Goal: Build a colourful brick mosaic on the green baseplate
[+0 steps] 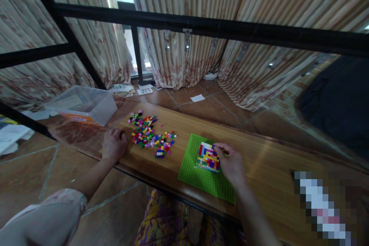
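Note:
A green studded baseplate lies on the wooden board. On it stands a block of many-coloured toy building bricks, with white, red, yellow and blue pieces showing. My right hand is at the block's far right corner, thumb and fingers pinched together. Whatever sits between those fingertips is too small and covered to make out. My left hand rests curled on the left end of the board, with nothing visible in it. Between the hands, nearer the left, spreads a pile of loose small bricks in mixed colours.
The long wooden board lies on a low table. A clear plastic box with an orange label stands at its left end. Black metal bars cross ahead, before striped curtains. Papers lie on the tiled floor. A pixelated patch covers the lower right.

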A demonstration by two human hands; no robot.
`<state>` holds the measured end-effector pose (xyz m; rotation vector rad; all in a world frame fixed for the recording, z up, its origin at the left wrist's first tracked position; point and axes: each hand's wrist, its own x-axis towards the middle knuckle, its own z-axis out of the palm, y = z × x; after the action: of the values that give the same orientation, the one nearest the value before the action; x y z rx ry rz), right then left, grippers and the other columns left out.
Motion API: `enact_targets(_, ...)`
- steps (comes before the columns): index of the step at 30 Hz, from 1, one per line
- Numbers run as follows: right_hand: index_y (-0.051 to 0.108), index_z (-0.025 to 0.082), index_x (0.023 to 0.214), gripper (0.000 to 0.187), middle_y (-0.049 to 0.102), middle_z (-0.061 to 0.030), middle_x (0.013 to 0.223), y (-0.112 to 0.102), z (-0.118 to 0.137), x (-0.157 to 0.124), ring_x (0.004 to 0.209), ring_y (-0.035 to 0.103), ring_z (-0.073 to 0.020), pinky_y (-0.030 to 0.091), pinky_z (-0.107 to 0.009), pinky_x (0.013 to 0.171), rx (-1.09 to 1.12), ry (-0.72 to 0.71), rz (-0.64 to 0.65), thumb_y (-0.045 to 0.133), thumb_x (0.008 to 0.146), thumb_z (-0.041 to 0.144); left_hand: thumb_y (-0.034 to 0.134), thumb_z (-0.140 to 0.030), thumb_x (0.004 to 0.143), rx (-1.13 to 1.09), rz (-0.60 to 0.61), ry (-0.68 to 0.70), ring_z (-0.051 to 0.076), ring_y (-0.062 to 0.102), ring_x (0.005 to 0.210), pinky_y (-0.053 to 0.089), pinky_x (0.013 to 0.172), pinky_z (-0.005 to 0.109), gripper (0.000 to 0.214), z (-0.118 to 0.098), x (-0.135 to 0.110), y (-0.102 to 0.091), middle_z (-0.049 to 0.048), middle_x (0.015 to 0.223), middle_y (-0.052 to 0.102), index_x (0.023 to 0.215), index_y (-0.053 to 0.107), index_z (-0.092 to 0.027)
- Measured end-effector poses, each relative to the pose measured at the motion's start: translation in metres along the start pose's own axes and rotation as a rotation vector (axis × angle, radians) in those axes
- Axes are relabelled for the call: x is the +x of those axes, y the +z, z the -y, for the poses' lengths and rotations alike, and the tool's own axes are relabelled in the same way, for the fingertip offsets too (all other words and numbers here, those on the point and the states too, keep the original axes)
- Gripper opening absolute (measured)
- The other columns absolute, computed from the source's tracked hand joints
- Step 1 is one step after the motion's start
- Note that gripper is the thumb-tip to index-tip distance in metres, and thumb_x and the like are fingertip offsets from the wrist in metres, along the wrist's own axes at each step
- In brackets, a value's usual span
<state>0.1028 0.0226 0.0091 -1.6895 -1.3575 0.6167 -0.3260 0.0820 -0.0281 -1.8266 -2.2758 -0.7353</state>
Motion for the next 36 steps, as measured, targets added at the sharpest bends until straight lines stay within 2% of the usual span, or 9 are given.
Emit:
enact_targets(14,0.077,0.021,0.088,0.033,0.077,-0.0076,0.09,0.0005,0.0008,0.004,0.082,0.069,-0.0228,0.051,-0.039,0.083,-0.019,0.023,0.029,0.058,0.08,0.047,0.042,-0.028,0.086,0.011,0.013,-0.002,0.035,0.056,0.111,0.048,0.097,0.048,0.031,-0.003,-0.002,-0.0021,0.0163,0.111,0.066,0.099,0.067,-0.016)
enact_targets(23,0.077,0.023,0.084,0.031,0.078,-0.0068,0.094,-0.002,0.0011,-0.0014,0.087,0.07,-0.0236,0.052,-0.039,0.085,0.007,0.002,0.036,0.06,0.08,0.048,0.043,-0.027,0.086,-0.013,0.005,-0.007,0.034,0.056,0.109,0.047,0.096,0.048,0.029,-0.0027,-0.0017,-0.0008,0.0146,0.108,0.066,0.098,0.068,-0.018)
enact_targets(33,0.078,0.024,0.079,0.024,0.078,-0.0043,0.085,-0.0034,0.0059,0.0065,0.077,0.071,-0.0217,0.053,-0.037,0.079,-0.005,0.007,0.083,0.063,0.076,0.043,0.042,-0.027,0.085,0.004,0.004,0.019,0.033,0.057,0.106,0.046,0.097,0.048,0.03,-0.0025,-0.0008,-0.0011,0.015,0.103,0.066,0.096,0.068,-0.017)
enact_targets(36,0.078,0.024,0.082,0.026,0.078,-0.0053,0.088,-0.0041,0.0059,0.0046,0.08,0.072,-0.0229,0.055,-0.038,0.08,0.013,0.005,0.09,0.064,0.076,0.045,0.044,-0.025,0.083,-0.02,-0.007,0.012,0.033,0.057,0.106,0.046,0.097,0.048,0.027,-0.0031,-0.0003,-0.0012,0.0145,0.102,0.066,0.095,0.068,-0.018)
